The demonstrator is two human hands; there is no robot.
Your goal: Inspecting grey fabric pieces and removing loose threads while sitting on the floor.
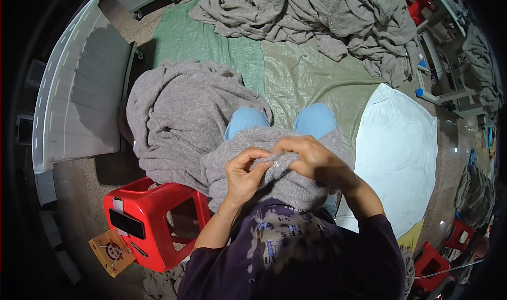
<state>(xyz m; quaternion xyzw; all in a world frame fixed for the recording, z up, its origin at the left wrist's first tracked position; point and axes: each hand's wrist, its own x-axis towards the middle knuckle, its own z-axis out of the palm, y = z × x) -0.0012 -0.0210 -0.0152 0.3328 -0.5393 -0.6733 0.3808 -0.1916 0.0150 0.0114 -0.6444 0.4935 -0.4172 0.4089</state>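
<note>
A grey-brown knitted garment (306, 193) lies bunched across my lap, over light blue trousers. My left hand (244, 174) pinches a fold of it between thumb and fingers. Close beside it, my right hand (309, 157) grips the same raised fold, its fingertips nearly meeting the left ones. What exactly sits between the fingertips is too small to make out. To the left of my knees rests a big heap of the same knit fabric (185, 110), which runs up against the piece on my lap.
A red plastic stool (153, 210) on the left carries a dark phone (127, 223) and an orange box (112, 251). Farther left stands a white wheeled bin (84, 83). More knitwear (317, 10) lies on the green tarp (195, 33) ahead. A white sheet (398, 147) covers the floor at right.
</note>
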